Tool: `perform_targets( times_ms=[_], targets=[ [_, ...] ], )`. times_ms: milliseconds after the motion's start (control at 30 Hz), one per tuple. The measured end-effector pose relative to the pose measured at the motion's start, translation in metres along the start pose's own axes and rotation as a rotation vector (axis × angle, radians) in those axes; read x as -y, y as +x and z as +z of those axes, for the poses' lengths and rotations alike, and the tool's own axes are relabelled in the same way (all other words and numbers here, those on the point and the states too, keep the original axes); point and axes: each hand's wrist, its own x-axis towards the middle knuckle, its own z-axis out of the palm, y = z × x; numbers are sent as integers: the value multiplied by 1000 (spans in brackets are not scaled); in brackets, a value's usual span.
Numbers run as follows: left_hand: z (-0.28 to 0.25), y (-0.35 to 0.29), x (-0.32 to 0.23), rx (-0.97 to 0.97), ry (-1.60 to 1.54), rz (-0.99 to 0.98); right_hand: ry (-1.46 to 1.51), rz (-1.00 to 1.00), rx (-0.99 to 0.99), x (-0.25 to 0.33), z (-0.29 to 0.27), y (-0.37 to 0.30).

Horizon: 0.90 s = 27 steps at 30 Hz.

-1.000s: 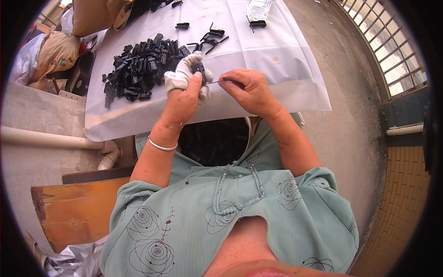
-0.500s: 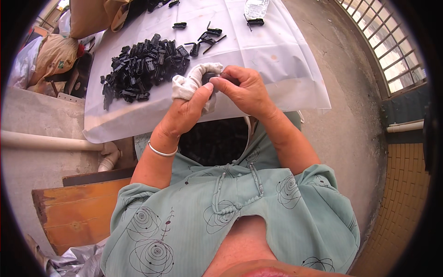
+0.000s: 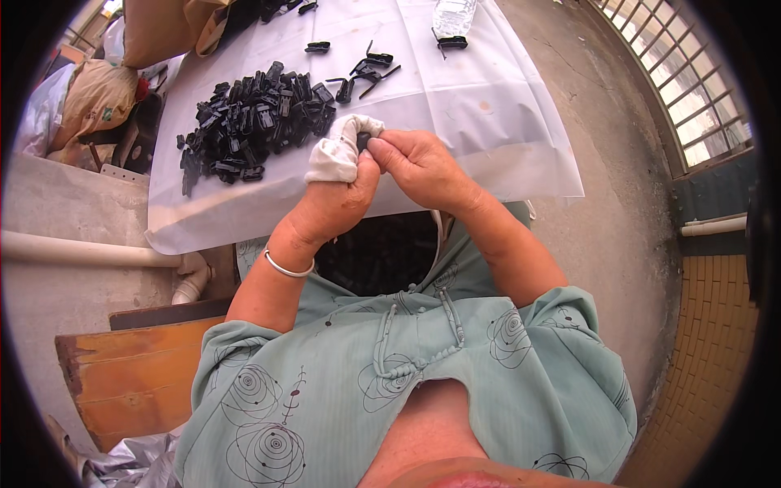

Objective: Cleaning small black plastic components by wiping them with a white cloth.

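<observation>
My left hand (image 3: 346, 199) has a white cloth (image 3: 333, 159) wrapped about its fingers. A small black plastic piece (image 3: 364, 140) shows between the cloth and my right hand (image 3: 423, 168), mostly covered by fingers. Both hands are closed on it and meet above the table's near edge, thumbs close together. To their left is a heap of black plastic clip-like pieces (image 3: 256, 122). Several more loose black pieces (image 3: 368, 71), some with thin arms sticking out, lie beyond my hands.
A white sheet (image 3: 488, 122) covers the table. At its far side are a clear plastic bottle (image 3: 454, 16) and another black piece (image 3: 451, 42). A dark-filled container (image 3: 378, 252) sits between my knees. Bags (image 3: 93, 106) stand left; a pipe (image 3: 89, 249) runs along the wall.
My hands have drawn slightly lower and closer together. The right hand has turned and shifted a little left, and less of the black piece shows.
</observation>
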Motion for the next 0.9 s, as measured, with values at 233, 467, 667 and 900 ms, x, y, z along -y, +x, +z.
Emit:
perform_targets(
  times_ms=[233,467,667,900],
  targets=[
    [-61,17,22,-268,950,104,-931,-13,-554,-32,-102,46],
    [-44,12,30,-236,619,180,-1228,295,-356,-45,-134,88],
    [-24,18,29,-217,286,184,-1142,252,-250,-36,-114,71],
    [-12,22,22,-182,302,235,-1098,200,-203,-33,-112,89]
  ],
)
